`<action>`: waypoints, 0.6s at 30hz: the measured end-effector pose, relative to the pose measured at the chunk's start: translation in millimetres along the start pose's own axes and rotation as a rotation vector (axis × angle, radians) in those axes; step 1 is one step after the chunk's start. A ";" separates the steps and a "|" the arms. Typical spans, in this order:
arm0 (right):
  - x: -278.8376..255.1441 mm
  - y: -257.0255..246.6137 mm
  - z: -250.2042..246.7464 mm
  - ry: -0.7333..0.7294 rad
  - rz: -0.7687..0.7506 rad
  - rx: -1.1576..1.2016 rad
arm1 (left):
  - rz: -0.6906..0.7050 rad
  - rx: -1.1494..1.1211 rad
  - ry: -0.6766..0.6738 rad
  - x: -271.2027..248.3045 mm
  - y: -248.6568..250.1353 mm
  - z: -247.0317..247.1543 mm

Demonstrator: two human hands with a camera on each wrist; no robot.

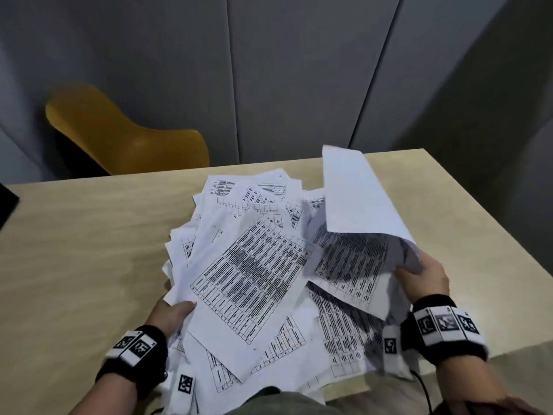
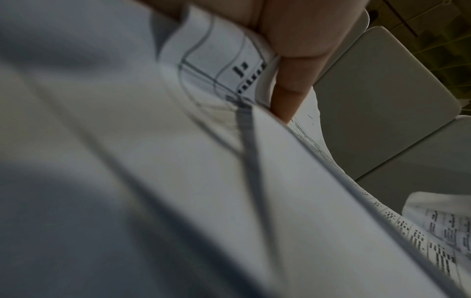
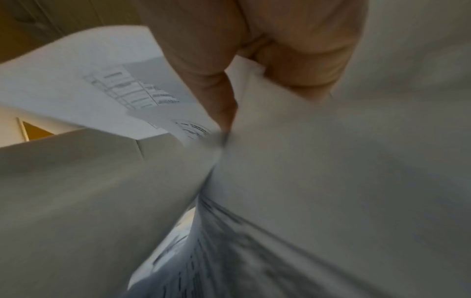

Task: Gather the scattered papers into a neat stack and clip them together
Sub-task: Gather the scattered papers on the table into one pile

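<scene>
A loose heap of white printed papers with tables on them lies across the near middle of the light wooden table. My left hand grips the heap's left edge, thumb on top and fingers hidden under the sheets. In the left wrist view the fingers curl round a bent sheet. My right hand holds several sheets at the right side. One of them stands curled upward, blank side out. In the right wrist view the fingers pinch blurred paper. No clip is visible.
A yellow chair stands beyond the table's far left edge. Grey wall panels rise behind. A dark object pokes in at the left edge. Some sheets overhang the near table edge toward my lap.
</scene>
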State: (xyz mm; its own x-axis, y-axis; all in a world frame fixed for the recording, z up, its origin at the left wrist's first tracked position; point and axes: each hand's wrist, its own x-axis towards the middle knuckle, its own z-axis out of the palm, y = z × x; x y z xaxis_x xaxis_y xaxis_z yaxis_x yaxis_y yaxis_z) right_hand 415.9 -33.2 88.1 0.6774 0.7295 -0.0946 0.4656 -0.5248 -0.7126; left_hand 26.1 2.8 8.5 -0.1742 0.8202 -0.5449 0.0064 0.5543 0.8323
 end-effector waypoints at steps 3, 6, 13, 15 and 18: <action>-2.7 -5.8 -7.5 0.084 0.000 0.049 | -0.022 0.013 0.019 6.8 -5.6 -2.2; 3.6 -17.1 -13.1 0.165 -0.048 0.116 | -0.032 0.003 0.052 12.0 -8.8 -2.9; 19.5 -61.9 -17.0 0.261 -0.138 0.567 | -0.017 0.017 0.034 14.7 -11.4 -5.4; 18.5 -75.9 -17.4 0.257 -0.137 0.700 | -0.016 0.020 0.035 14.4 -11.0 -4.6; 19.1 -88.4 -17.5 0.224 -0.149 0.819 | -0.014 -0.007 0.029 15.7 -11.3 -5.1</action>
State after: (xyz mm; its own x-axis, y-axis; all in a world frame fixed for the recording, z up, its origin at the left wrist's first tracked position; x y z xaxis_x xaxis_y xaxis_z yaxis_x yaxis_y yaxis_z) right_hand 397.7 19.4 161.5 0.7785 0.6165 0.1181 0.0601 0.1141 -0.9917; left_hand 18.3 8.6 -8.9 -0.2031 0.8077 -0.5536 -0.0031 0.5648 0.8252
